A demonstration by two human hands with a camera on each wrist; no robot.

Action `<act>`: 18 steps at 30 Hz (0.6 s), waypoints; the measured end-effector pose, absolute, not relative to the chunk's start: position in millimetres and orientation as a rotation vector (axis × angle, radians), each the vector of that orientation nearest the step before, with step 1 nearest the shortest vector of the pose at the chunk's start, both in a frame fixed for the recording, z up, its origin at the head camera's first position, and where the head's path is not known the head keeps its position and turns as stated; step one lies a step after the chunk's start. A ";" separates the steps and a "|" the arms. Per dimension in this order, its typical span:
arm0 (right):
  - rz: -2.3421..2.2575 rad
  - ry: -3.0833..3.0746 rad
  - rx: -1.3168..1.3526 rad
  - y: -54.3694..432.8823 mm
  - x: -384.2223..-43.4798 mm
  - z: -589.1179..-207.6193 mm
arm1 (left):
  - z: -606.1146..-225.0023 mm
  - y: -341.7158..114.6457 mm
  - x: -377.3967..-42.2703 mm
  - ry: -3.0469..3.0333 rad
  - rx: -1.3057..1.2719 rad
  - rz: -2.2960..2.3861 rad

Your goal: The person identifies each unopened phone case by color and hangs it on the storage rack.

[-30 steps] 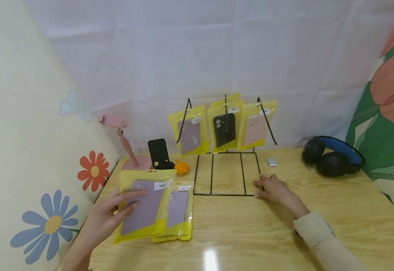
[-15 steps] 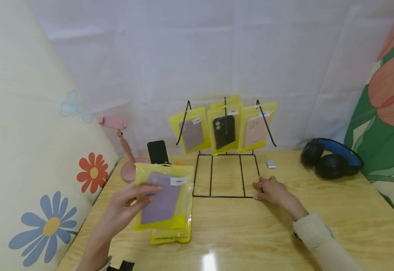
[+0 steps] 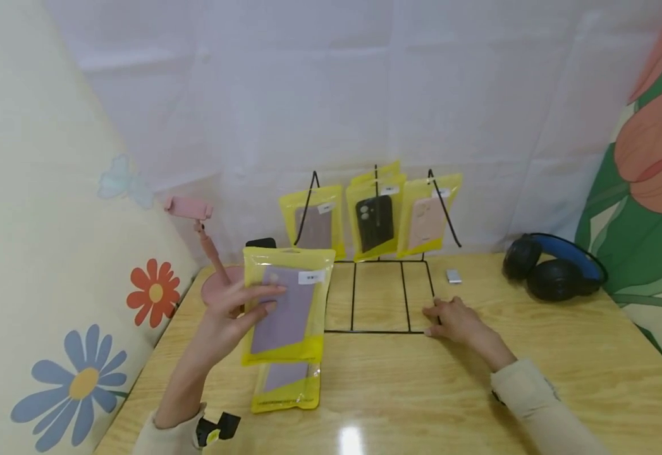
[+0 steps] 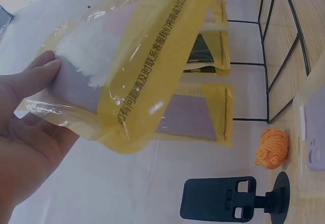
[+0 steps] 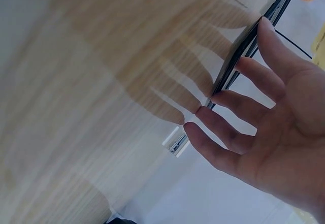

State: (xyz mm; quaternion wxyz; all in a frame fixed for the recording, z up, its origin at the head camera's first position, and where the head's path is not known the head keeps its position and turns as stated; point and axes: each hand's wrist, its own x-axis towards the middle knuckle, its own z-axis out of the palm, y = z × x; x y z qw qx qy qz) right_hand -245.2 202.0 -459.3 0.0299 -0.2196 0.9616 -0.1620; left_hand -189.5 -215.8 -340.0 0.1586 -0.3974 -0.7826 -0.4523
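Observation:
My left hand (image 3: 219, 322) pinches a yellow-edged clear bag with a purple phone case (image 3: 291, 309) by its left side, thumb in front. The bag is held up over the table. Below it lies a second bagged purple phone case (image 3: 285, 388), its upper part hidden. My right hand (image 3: 460, 323) grips the front right corner of a black wire display rack (image 3: 353, 297), thumb and fingertips at the base bar (image 5: 236, 56). On the rack hang a bagged purple case (image 3: 315, 227), a bagged black case (image 3: 375, 221) with another bag behind, and a bagged pink case (image 3: 426, 221).
A pink phone stand (image 3: 210, 246) stands at the back left, beside a black phone stand (image 4: 218, 198) and an orange yarn bundle (image 4: 272, 149). Right of the rack are a small silver-grey piece (image 3: 453, 276) and black-and-blue headphones (image 3: 555, 268).
My left hand has carried its bagged phone case up and to the right, across the bag on the table and close to the rack. My right hand stays at the rack's corner.

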 end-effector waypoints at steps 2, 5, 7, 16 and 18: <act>-0.499 2.962 -0.677 201.8 -245.1 -459.1 | -340.8 -215.4 -190.0 -2.241 -1.128 -1.294; -0.483 2.967 -0.675 201.5 -245.4 -459.1 | -342.0 -214.7 -191.0 -2.245 -1.112 -1.301; -0.476 2.971 -0.671 201.4 -246.0 -459.4 | -343.1 -214.3 -192.2 -2.245 -1.091 -1.292; -0.475 2.969 -0.656 202.1 -247.1 -461.0 | -344.7 -213.1 -193.8 -2.351 -0.921 -1.277; -0.479 2.966 -0.651 202.2 -246.6 -460.4 | -343.9 -212.5 -194.3 -2.386 -0.898 -1.255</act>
